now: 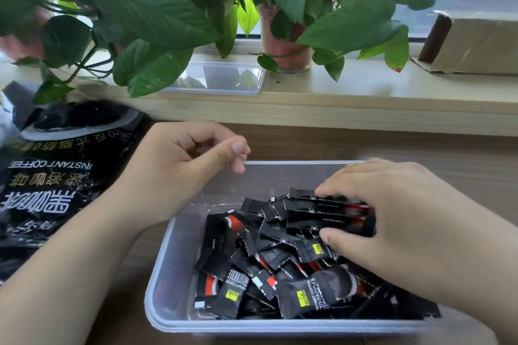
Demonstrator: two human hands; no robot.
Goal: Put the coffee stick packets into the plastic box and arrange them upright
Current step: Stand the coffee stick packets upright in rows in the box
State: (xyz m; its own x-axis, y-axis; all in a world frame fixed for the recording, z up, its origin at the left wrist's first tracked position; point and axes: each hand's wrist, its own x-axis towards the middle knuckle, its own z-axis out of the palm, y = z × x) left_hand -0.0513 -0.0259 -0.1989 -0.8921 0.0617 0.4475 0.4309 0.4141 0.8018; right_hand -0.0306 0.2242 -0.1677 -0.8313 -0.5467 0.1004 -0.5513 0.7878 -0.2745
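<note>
A clear plastic box (179, 235) stands on the wooden table in front of me. Inside it lies a jumbled heap of several black coffee stick packets (263, 266), flat and crossing one another, some with red or yellow marks. My right hand (392, 221) reaches into the box's right side and grips a small bundle of packets (322, 209) between fingers and thumb. My left hand (185, 159) hovers at the box's far left corner, fingers loosely curled, thumb near the forefinger, holding nothing.
An opened black instant coffee bag (56, 176) lies to the left of the box. On the sill behind lie a clear plastic lid (224, 78), potted plants (283, 36) with hanging leaves, and a cardboard box (476, 42) at the right.
</note>
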